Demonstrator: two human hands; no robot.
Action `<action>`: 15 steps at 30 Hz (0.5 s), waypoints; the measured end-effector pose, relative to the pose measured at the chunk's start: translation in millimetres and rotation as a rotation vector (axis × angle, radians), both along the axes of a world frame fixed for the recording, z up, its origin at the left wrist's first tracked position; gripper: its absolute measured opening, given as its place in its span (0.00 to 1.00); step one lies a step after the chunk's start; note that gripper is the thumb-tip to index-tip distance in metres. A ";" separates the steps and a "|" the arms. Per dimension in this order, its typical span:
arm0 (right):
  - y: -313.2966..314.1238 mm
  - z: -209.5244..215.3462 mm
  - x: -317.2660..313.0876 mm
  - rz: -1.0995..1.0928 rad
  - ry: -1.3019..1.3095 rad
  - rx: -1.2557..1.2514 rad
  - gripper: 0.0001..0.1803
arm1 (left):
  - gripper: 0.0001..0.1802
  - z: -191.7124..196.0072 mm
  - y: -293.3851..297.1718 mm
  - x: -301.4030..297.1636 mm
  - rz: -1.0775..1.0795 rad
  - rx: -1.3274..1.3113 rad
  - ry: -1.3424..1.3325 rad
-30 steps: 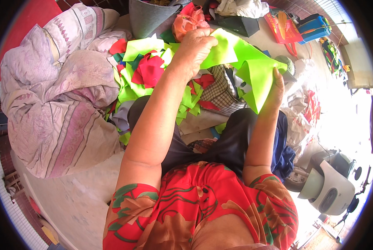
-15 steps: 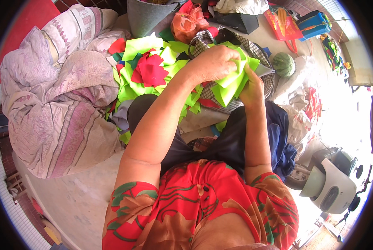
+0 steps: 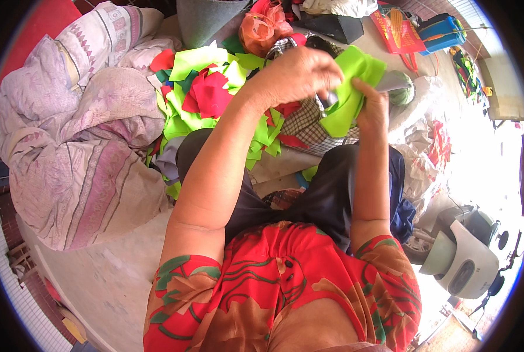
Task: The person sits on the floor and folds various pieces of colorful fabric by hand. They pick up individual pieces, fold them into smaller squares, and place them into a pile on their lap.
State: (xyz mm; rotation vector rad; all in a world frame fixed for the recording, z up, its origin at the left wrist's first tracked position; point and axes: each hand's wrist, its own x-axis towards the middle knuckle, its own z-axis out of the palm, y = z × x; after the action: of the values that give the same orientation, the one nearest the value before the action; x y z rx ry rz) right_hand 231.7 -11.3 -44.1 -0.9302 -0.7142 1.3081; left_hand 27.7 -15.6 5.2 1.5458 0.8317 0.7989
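Note:
My right hand [image 3: 373, 110] grips a small stack of lime-green cloth pieces [image 3: 356, 82], thumb on top. A grey scrap [image 3: 393, 81] juts out beside it. Just left of the stack, my left hand [image 3: 302, 71] hovers with fingers loosely bent and thumb apart; slight blur softens them, and I see nothing in them. Under both hands lies a black-and-white checked fabric bag [image 3: 310, 120], partly covered. Beyond my left forearm spreads a heap of lime-green scraps [image 3: 180, 114] with red cloth pieces [image 3: 208, 94] on it.
Crumpled patterned bedding [image 3: 92, 146] bulks up on the left. A grey felt bin [image 3: 209, 23] and an orange-red plastic bag [image 3: 265, 32] stand at the far side. A watermelon [image 3: 401, 89] sits right of the checked bag. A grey-white scooter [image 3: 467, 258] is at right.
The lime-green stack has moved right and slightly up in my right hand. My left hand has come off it and shifted a little left and up.

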 end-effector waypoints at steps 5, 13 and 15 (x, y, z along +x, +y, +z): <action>34.6 6.1 44.7 -0.176 -0.149 0.155 0.18 | 0.10 -3.3 14.3 -17.5 0.501 -0.065 -0.382; 76.9 -104.0 114.1 0.008 -1.556 0.036 0.35 | 0.11 -8.0 11.0 -17.7 0.528 0.026 -0.196; 70.7 -105.3 84.1 0.159 -1.659 0.004 0.34 | 0.12 -13.1 11.2 -5.0 0.513 0.218 -0.101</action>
State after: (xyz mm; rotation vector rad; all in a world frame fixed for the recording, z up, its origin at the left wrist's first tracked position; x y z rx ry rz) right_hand 315.8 59.4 -149.4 -1.9238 -2.0315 0.3705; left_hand 22.7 -4.4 -7.9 1.4794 1.1136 1.3665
